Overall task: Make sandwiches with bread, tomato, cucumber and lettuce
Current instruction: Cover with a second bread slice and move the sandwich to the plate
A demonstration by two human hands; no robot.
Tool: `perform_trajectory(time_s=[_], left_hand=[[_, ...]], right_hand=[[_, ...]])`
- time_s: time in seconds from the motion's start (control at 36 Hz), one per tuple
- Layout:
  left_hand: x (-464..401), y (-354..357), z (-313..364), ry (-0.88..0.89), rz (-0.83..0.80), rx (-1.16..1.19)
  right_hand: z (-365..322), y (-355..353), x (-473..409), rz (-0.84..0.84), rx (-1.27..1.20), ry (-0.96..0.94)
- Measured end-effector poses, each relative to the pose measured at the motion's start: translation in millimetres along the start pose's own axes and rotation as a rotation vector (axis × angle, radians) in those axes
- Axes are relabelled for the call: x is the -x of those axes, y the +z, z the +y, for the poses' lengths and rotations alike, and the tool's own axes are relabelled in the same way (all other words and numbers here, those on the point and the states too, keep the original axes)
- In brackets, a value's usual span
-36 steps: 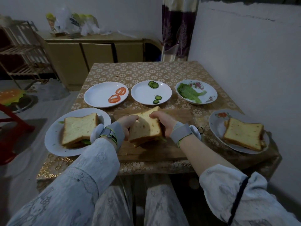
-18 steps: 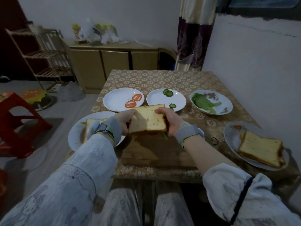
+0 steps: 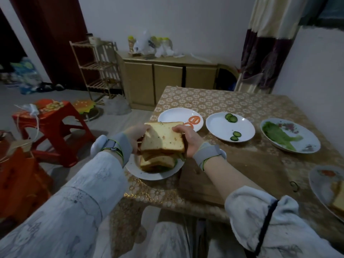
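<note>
Both hands hold one sandwich [image 3: 163, 138] in the air above the near-left plate [image 3: 149, 175], where another finished sandwich [image 3: 158, 162] already lies. The left hand [image 3: 135, 135] grips its left edge, fingers curled round the bread and mostly hidden behind it; the right hand [image 3: 188, 140] grips the right edge, thumb on the top slice and fingers tucked beneath. A bit of green pokes out at the lower right of the held sandwich. To the right lies the wooden cutting board [image 3: 242, 172], on the patterned table [image 3: 214, 101]. Farther back stand three plates: one with tomato slices [image 3: 193, 120], partly hidden by the bread, one with cucumber slices [image 3: 230, 117], and a flowered one with lettuce [image 3: 279, 135]. At the right edge, another flowered plate [image 3: 316, 181] carries plain bread [image 3: 338, 200].
</note>
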State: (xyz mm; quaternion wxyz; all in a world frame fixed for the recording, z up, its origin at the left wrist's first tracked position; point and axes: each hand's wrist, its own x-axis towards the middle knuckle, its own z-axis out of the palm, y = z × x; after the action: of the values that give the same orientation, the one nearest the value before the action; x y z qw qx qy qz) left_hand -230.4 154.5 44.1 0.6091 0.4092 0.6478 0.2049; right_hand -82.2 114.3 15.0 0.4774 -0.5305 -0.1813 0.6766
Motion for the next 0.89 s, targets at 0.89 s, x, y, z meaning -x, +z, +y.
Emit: perform_trajectory(time_s=[0.89], left_hand=[[-51.0,-3.6,-39.2,0.066,0.179,0.03]], right_hand=[[15.4,13.6,-31.3,0.406,0.749,-0.134]])
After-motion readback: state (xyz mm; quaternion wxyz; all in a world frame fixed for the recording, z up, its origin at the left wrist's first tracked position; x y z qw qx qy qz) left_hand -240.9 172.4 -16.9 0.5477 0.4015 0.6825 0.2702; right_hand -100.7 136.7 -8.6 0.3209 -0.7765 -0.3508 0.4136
